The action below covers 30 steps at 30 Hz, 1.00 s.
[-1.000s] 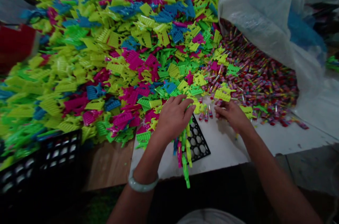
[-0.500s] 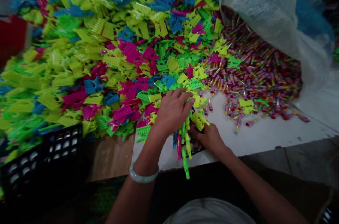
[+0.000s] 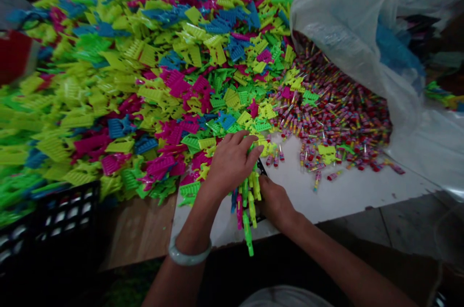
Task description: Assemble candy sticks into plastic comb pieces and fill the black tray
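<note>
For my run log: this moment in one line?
left hand: over plastic pieces | right hand: beside them, grip hidden | nearby: black grid tray, small tubes

From my end the camera's got a bunch of glossy plastic toy pieces (image 3: 247, 200) on the white tabletop (image 3: 333, 198), all neon: green, yellow, one pink, a bit of blue at the left side. They show as narrow strips, packed close and overlapping, pointing roughly toward me. One green piece (image 3: 248, 234) sticks out lower than the rest, tip past the front edge. Upper ends are hidden from me. There's a black tray (image 3: 261, 168) right by them, mostly covered, just slivers showing on the right.
</note>
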Motion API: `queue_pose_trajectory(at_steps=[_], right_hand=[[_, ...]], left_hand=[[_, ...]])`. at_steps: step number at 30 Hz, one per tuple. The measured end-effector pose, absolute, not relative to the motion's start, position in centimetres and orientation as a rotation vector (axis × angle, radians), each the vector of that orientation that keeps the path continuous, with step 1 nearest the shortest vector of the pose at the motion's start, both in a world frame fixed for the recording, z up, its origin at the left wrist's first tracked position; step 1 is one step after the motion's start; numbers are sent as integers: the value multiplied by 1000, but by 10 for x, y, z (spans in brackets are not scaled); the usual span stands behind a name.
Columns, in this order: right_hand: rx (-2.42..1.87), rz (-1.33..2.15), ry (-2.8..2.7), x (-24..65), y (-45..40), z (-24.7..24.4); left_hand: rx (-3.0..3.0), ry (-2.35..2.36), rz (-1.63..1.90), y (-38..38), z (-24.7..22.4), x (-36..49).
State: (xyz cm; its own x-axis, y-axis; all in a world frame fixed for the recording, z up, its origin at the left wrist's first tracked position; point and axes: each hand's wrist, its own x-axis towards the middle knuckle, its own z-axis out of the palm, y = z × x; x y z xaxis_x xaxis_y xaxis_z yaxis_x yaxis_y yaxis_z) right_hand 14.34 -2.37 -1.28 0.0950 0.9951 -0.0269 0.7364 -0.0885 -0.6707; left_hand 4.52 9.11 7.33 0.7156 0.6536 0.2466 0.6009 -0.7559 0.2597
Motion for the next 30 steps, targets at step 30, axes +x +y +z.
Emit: queue_pose_trajectory(at_steps=[30], right_hand=[[-2266, -379, -1688, 361, 119, 18]], left_hand=[[2734, 1044, 480, 94, 74, 42]])
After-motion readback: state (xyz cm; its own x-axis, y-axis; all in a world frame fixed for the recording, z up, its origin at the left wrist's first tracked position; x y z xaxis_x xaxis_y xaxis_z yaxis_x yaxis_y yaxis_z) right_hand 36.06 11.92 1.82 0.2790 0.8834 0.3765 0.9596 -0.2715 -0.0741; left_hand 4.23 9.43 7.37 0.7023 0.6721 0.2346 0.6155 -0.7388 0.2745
